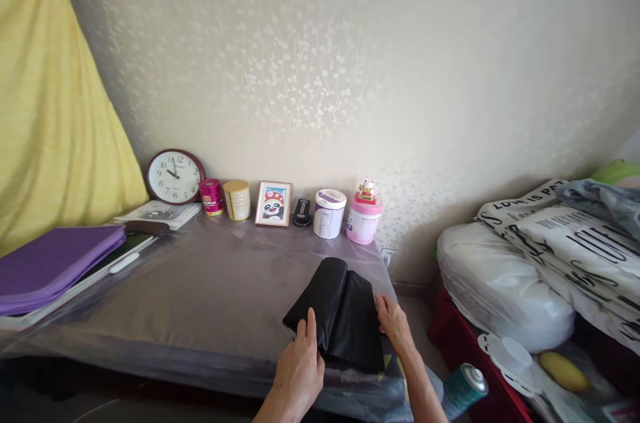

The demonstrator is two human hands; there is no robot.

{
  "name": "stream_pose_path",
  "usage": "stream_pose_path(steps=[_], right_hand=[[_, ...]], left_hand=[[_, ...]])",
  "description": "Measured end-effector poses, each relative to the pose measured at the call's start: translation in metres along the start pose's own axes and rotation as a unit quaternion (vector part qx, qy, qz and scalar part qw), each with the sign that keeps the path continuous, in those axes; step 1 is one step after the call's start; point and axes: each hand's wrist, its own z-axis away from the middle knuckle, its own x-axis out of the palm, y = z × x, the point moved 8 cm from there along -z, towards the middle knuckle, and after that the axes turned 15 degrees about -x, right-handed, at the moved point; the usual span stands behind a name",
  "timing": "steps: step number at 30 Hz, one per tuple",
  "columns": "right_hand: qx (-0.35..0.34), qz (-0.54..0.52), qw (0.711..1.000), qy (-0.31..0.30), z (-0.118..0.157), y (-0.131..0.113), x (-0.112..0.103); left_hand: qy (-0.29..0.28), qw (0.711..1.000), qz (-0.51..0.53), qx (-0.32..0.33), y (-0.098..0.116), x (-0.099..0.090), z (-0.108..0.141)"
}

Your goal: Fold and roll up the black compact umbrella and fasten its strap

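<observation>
A black folded item (327, 296), like soft sheeting or a bag, lies near the right front corner of the covered table. It has a rounded fold on its left part and a flatter panel on its right. My left hand (301, 366) rests at its lower left edge, the index finger pointing up along it. At its right edge, my right hand (393, 322) has its fingers curled and pinching the black material. The underside of the item is hidden.
Along the wall stand a clock (175, 176), a pink can (211, 197), a picture frame (273, 204), a purple-white tub (329, 214) and a pink tub (363, 219). Purple folders (60, 263) lie left. A spray can (464, 388) and a red bin (470, 350) are right.
</observation>
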Motion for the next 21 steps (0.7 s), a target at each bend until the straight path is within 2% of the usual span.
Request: stream_pose_path(steps=[5, 14, 21], right_hand=[[0.064, -0.044, 0.997, 0.015, -0.002, 0.001, 0.003], [0.058, -0.082, 0.994, 0.05, -0.011, -0.008, 0.006], [0.05, -0.131, 0.986, 0.091, -0.004, -0.006, -0.007]], left_hand=[[0.007, 1.0, 0.011, -0.002, -0.003, -0.001, -0.002], [0.003, 1.0, 0.003, -0.002, -0.001, -0.004, 0.0], [0.001, 1.0, -0.004, 0.001, -0.001, -0.002, 0.0]])
